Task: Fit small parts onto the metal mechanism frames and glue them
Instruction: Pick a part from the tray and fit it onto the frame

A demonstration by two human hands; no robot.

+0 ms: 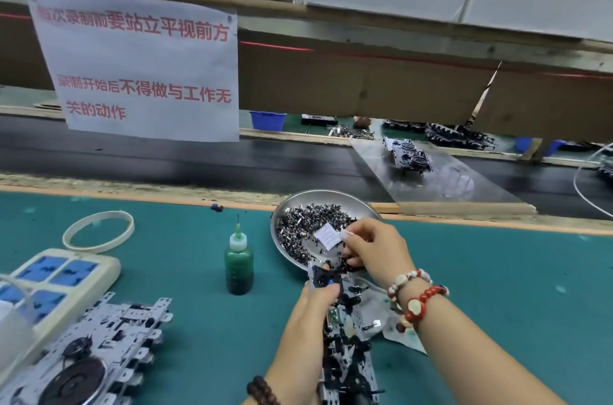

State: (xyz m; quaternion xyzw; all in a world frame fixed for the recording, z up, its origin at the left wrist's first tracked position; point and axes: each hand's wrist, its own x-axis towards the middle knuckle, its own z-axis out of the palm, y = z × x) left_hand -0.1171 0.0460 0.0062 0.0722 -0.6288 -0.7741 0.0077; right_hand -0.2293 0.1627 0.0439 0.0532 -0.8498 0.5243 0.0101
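Mid-task: left hand (pixel 313 306) grips a frame (pixel 348 361), right hand (pixel 374 250) pinches parts (pixel 308 222) at centre dish (pixel 328 197); glue bottle (pixel 238 263) untouched, lower-left frame stack (pixel 99 348) waits.

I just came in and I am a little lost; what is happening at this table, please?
A person is assembling metal mechanism frames. The left hand holds a frame upright, while the right hand picks small parts from the metal dish. The green glue bottle stands untouched nearby, and a stack of frames lies at the left.
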